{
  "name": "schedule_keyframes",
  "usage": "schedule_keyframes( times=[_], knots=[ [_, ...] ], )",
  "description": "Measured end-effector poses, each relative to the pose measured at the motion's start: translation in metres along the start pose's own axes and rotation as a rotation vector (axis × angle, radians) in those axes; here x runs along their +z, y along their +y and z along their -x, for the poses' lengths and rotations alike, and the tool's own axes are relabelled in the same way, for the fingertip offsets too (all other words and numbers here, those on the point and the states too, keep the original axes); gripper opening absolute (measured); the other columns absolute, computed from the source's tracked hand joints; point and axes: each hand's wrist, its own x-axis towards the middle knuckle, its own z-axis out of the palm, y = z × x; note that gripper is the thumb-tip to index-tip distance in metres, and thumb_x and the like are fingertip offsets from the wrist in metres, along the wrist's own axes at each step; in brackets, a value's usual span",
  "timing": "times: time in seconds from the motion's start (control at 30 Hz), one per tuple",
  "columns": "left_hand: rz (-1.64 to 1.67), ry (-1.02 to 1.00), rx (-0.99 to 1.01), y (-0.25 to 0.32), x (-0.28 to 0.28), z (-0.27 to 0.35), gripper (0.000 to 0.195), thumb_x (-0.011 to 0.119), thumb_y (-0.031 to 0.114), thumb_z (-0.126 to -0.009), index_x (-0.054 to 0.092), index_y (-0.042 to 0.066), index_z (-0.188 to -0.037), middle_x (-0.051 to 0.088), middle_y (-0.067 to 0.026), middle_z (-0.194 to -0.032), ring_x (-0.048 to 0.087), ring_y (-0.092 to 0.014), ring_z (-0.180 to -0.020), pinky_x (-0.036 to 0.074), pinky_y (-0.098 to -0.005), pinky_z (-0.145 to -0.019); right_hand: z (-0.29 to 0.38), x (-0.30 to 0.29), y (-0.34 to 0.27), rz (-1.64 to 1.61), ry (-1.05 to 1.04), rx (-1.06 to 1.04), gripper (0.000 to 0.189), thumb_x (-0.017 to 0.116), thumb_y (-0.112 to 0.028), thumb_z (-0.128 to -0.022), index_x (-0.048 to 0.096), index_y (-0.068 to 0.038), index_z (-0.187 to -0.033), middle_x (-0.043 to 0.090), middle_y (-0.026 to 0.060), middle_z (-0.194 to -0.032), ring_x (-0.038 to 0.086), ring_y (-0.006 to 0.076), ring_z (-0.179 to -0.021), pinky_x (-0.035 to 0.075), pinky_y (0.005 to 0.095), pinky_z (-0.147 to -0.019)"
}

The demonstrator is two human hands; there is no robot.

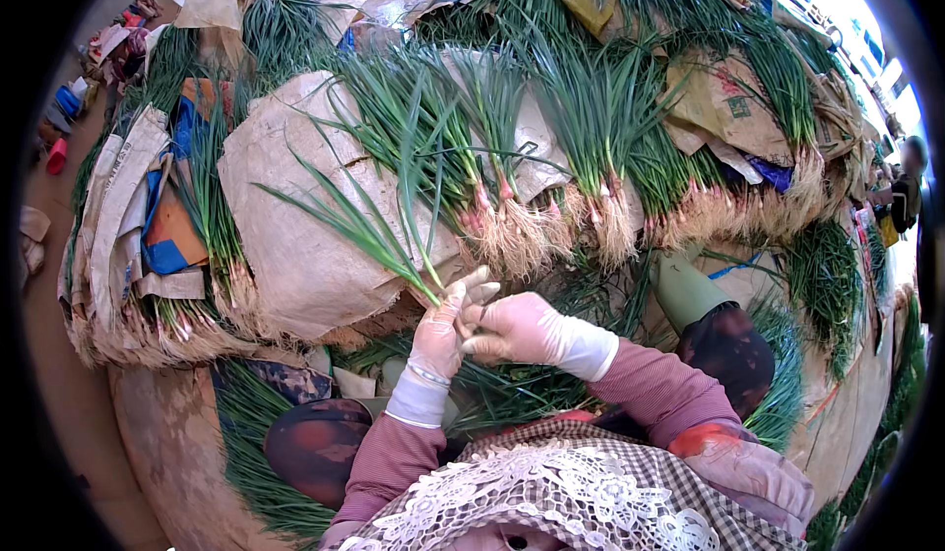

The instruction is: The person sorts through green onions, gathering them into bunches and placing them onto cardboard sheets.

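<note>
My left hand (441,329), in a pale thin glove, is closed on the lower end of a few green onion stalks (376,245), whose leaves fan up and to the left. Close against it, my right hand (509,329), gloved likewise, has its fingers bent at the base of these stalks; whether it pinches anything is hidden. Beyond my hands lies a row of green onion bunches (502,211) with pinkish bulbs and tan roots towards me. A beige woven sack (295,204) lies left of them.
More onions and woven sacks (731,101) are heaped at the back and right. Loose green leaves (509,396) lie below my hands, between my knees. Another onion pile (214,278) stands at left. A person (908,182) is at the far right edge.
</note>
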Motion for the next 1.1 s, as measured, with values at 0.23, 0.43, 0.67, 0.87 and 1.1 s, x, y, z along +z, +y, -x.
schedule_keyframes(
  times=[0.23, 0.43, 0.67, 0.87, 1.1],
  knots=[
    [-0.115, -0.223, 0.464, 0.035, 0.019, 0.029, 0.027, 0.043, 0.015, -0.084, 0.045, -0.002, -0.106, 0.054, -0.0115, -0.067, 0.049, -0.015, -0.048, 0.037, -0.0217, -0.036, -0.077, -0.044, 0.084, 0.271, 0.613, 0.525, 0.029, 0.059, -0.030, -0.071, 0.054, -0.004, -0.082, 0.059, 0.0129, -0.079, 0.056, 0.0256, -0.074, 0.043, 0.0353, -0.069],
    [0.055, -0.053, 0.141, 0.033, -0.002, 0.022, 0.028, 0.044, 0.014, -0.083, 0.049, -0.008, -0.099, 0.031, 0.0041, -0.046, 0.034, -0.007, -0.040, 0.034, -0.0201, -0.041, -0.095, -0.079, 0.091, -0.516, 0.303, 0.629, 0.028, 0.054, -0.020, -0.072, 0.055, -0.002, -0.094, 0.057, 0.0132, -0.088, 0.053, 0.0212, -0.077, 0.042, 0.0285, -0.074],
    [0.014, 0.088, -0.066, -0.007, -0.009, 0.000, 0.035, 0.039, 0.024, -0.087, 0.048, -0.003, -0.106, 0.057, -0.0094, -0.092, 0.057, -0.015, -0.072, 0.047, -0.0246, -0.067, -0.006, -0.003, -0.003, 0.137, -0.140, 0.230, 0.033, 0.047, -0.036, -0.077, 0.055, -0.007, -0.093, 0.058, 0.0137, -0.084, 0.056, 0.0267, -0.078, 0.045, 0.0332, -0.068],
    [0.033, 0.095, -0.083, -0.022, -0.010, 0.007, 0.029, 0.040, 0.028, -0.086, 0.050, 0.001, -0.084, 0.052, -0.0059, -0.063, 0.053, -0.020, -0.056, 0.047, -0.0308, -0.057, -0.030, 0.014, 0.052, -0.806, 0.028, 0.519, 0.037, 0.053, -0.037, -0.077, 0.055, -0.002, -0.089, 0.057, 0.0069, -0.081, 0.053, 0.0145, -0.072, 0.042, 0.0271, -0.066],
    [0.179, -0.097, -0.025, -0.028, 0.001, 0.019, 0.031, 0.039, 0.029, -0.086, 0.049, 0.002, -0.077, 0.040, -0.0037, -0.050, 0.042, -0.016, -0.045, 0.038, -0.0258, -0.043, -0.038, 0.071, 0.034, -1.282, 0.614, 0.394, 0.019, 0.048, -0.021, -0.083, 0.055, -0.003, -0.084, 0.053, -0.0002, -0.072, 0.046, 0.0074, -0.060, 0.040, 0.0218, -0.055]
  ],
)
